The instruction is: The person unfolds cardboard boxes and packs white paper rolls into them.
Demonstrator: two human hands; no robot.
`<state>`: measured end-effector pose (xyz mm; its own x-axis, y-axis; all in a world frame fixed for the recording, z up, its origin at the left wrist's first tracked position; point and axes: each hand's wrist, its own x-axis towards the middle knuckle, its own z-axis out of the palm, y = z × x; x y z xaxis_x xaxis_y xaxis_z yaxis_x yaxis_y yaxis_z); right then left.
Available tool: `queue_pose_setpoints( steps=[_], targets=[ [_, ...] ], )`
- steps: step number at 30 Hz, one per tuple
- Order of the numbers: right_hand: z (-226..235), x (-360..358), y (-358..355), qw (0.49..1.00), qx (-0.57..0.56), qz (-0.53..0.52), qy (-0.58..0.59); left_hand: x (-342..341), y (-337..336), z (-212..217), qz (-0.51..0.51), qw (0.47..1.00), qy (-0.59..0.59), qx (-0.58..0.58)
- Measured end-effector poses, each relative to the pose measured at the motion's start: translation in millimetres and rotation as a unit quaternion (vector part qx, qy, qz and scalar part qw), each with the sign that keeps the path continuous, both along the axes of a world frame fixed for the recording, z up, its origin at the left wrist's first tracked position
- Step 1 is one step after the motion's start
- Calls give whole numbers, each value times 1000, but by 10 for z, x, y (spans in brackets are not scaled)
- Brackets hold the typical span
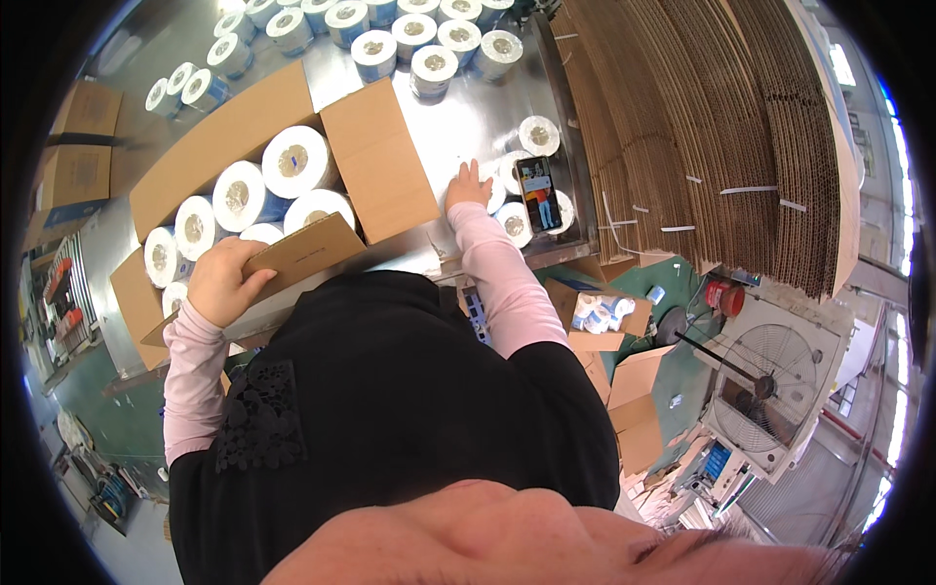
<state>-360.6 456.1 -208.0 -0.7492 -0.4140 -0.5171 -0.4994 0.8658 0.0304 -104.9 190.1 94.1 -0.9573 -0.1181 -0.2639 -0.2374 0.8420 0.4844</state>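
An open cardboard carton (380, 161) stands on the metal table with its flaps folded out. Inside it sit several wrapped white paper rolls (295, 162), their round ends facing up. My left hand (224, 281) grips the near flap (310, 246) of the carton, thumb on its outer face, the other fingers partly hidden behind the edge. To the right of the carton, my right hand (470, 185) is over the table with fingers apart, holding nothing. Beside its fingertips are several more rolls (514, 222), with a phone (539, 193) resting on them, its screen lit.
Many wrapped rolls (432, 70) stand at the table's far side. Flattened cardboard (682, 127) is stacked high on the right. Below it are an open box of rolls (603, 314) and a large fan (765, 385). Closed cartons (76, 175) are piled at the far left.
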Motion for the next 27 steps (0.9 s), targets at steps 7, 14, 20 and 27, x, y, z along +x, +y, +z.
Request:
queue_pose_setpoints(
  steps=[7,14,20,27],
  targets=[
    [1596,-240,-656,643,-669,-226,-297,500,-415,30,166,936,59,306],
    [2138,819,-2002,777,-526,347,-4,2347,-2769,-874,426,852,78,-295],
    [1992,923,-2269,798,-452,398,15,2823,-2344,-1108,533,833,-10,147],
    [2053,611,-2794,794,-457,311,253,1737,-883,442,311,948,-72,-3]
  ],
)
